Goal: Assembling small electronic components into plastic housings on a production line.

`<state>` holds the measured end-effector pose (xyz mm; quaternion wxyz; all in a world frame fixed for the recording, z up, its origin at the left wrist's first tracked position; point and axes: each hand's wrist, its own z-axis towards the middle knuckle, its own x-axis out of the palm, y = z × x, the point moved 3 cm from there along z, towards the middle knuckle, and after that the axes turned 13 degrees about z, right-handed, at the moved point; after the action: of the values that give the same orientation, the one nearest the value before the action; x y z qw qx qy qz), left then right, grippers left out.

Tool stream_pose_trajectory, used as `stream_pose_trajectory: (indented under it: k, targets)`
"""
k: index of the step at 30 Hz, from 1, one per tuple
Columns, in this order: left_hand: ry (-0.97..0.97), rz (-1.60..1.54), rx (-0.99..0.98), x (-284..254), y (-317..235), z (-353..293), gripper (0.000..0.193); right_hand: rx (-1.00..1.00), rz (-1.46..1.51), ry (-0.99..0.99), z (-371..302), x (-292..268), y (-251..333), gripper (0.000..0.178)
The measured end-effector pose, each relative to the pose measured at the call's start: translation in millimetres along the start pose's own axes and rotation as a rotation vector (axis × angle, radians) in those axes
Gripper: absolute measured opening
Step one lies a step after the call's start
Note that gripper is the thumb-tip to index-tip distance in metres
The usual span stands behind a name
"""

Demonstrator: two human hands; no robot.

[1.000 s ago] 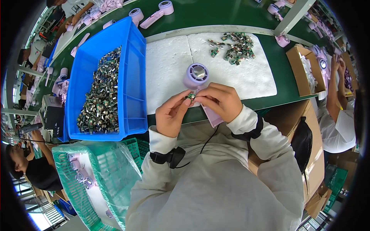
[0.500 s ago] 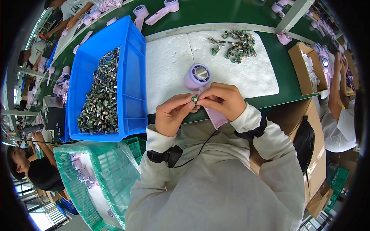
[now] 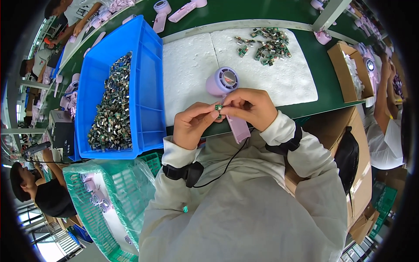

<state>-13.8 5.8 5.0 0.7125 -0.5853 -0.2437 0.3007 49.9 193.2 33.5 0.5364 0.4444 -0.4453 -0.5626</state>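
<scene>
Head view looks down on a green tabletop with white foam pads laid across it. Both hands meet just over the near edge of the tabletop, above the person's lap. The left hand has its grip pinched on a small green circuit board, thumb and forefinger closed on it. The right hand has its grip closed around the handle of a lilac handheld fan, fingertips touching the same board. The fan's round head rests on the foam near its near edge, and the handle reaches past the near edge toward the person's body.

A blue bin full of small circuit boards stands at the left edge of the foam. A loose heap of boards lies near the far right of the foam. A green basket holding lilac parts sits below the bin, off the tabletop.
</scene>
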Motion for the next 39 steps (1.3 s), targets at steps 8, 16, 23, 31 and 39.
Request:
stream_pose_trajectory:
  k: [8, 16, 23, 31, 39]
  targets:
    - [-0.193, -0.028, -0.098, 1.2, 0.8, -0.9, 0.024, -0.197, -0.258, 0.168, 3.8, -9.7, 25.1, 0.023]
    - [-0.211, 0.016, -0.129, 3.3, 0.4, -0.6, 0.025, -0.381, -0.459, 0.284, 1.1, -16.0, 11.1, 0.028]
    - [-0.194, -0.015, -0.123, 2.5, -0.6, 1.5, 0.025, -0.135, 0.033, 0.198, 10.2, -18.5, 3.7, 0.019]
    - [-0.160, 0.073, -0.100, 6.5, -1.6, 0.6, 0.025, -0.046, -0.144, 0.054, 3.4, 2.0, 14.1, 0.015]
    - [-0.179, 0.059, -0.125, 8.2, -2.9, 1.3, 0.026, -0.250, -0.183, 0.105, 2.9, -0.4, 3.6, 0.014]
